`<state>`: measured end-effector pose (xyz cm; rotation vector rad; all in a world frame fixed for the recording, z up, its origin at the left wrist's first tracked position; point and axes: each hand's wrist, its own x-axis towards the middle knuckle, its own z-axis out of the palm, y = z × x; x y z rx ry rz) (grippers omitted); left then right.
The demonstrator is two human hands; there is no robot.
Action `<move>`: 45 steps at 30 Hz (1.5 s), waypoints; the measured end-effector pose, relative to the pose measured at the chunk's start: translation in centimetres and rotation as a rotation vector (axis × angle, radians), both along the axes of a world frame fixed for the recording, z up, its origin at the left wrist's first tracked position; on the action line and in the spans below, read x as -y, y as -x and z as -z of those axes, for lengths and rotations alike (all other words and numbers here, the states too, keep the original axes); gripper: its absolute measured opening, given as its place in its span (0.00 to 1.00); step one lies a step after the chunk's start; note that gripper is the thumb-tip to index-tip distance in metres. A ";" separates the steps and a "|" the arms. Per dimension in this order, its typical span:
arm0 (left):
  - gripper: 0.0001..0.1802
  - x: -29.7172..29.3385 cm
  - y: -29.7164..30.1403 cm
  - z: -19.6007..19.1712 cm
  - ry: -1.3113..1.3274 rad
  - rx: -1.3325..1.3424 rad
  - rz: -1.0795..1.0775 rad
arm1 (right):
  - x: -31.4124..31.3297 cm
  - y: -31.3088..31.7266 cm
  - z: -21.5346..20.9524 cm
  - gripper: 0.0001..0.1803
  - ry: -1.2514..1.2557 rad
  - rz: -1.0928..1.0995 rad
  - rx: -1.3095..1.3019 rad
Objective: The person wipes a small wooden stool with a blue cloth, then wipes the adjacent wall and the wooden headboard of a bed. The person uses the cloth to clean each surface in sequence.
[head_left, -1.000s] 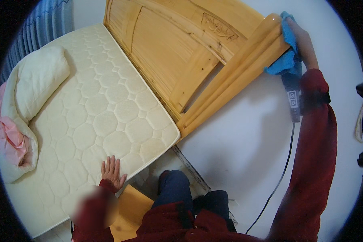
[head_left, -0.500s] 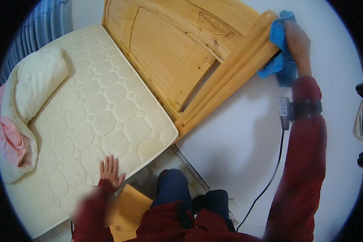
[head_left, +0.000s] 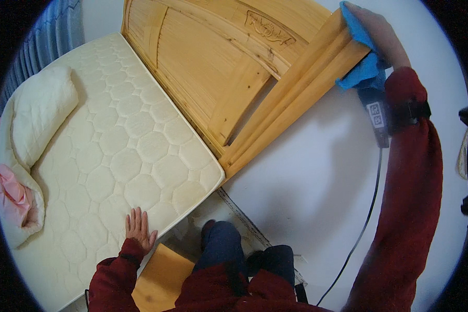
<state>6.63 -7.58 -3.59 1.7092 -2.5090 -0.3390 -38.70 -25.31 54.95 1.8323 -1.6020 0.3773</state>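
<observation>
My right hand (head_left: 375, 32) presses a blue cloth (head_left: 366, 73) over the top end of the thick post of a wooden headboard (head_left: 208, 52), at the upper right. Part of the cloth hangs below the post; the fingertips are mostly hidden behind cloth and wood. My left hand (head_left: 138, 229) lies flat, fingers stretched out, near the edge of the cream quilted mattress (head_left: 125, 135). A dark device on a strap sits at my right wrist, with a black cable running down from it.
A white folded quilt (head_left: 41, 114) with a pink cloth (head_left: 13, 195) lies on the mattress's left side. Blue curtains (head_left: 52, 36) hang at the far left. Below my left hand stands a wooden stool or cabinet top (head_left: 164, 275). A white wall (head_left: 307, 171) rises on the right.
My right hand and the blue cloth have moved slightly up around the post's end. My left hand remains on the mattress while the whole view has shifted a little.
</observation>
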 end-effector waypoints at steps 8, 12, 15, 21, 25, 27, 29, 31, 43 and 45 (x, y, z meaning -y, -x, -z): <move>0.42 0.2 -0.2 -0.3 -0.086 -0.030 0.014 | 2.6 2.9 -1.5 0.27 -0.214 -0.111 0.491; 0.43 0.4 -0.2 0.0 -0.083 0.027 0.028 | 3.1 6.7 -2.4 0.35 -0.238 -0.127 0.478; 0.44 0.5 -0.1 0.1 -0.088 0.073 0.036 | 2.1 6.5 -2.7 0.35 -0.311 -0.106 0.415; 0.45 0.6 -0.2 0.0 -0.105 0.036 0.032 | 0.8 3.6 -1.0 0.26 -0.174 -0.207 -0.004; 0.45 0.6 -0.3 0.3 -0.120 0.010 0.015 | 0.9 3.7 -0.4 0.23 -0.134 -0.082 -0.017; 0.45 0.6 -0.4 0.7 -0.143 0.001 0.010 | 1.2 3.9 -0.3 0.23 -0.090 -0.096 -0.128; 0.45 0.5 -0.5 1.1 -0.061 0.039 0.034 | 1.4 3.9 -0.1 0.23 -0.044 -0.045 -0.218; 0.44 0.5 -0.7 1.5 -0.075 0.020 0.035 | 1.6 3.7 0.2 0.23 0.000 -0.051 -0.316; 0.42 0.0 -0.8 1.4 0.108 -0.022 0.060 | -0.6 -1.5 2.4 0.38 0.169 -0.002 -0.038; 0.42 -0.2 -0.9 1.5 0.119 -0.039 0.061 | -1.0 -1.9 2.5 0.39 0.155 0.034 0.030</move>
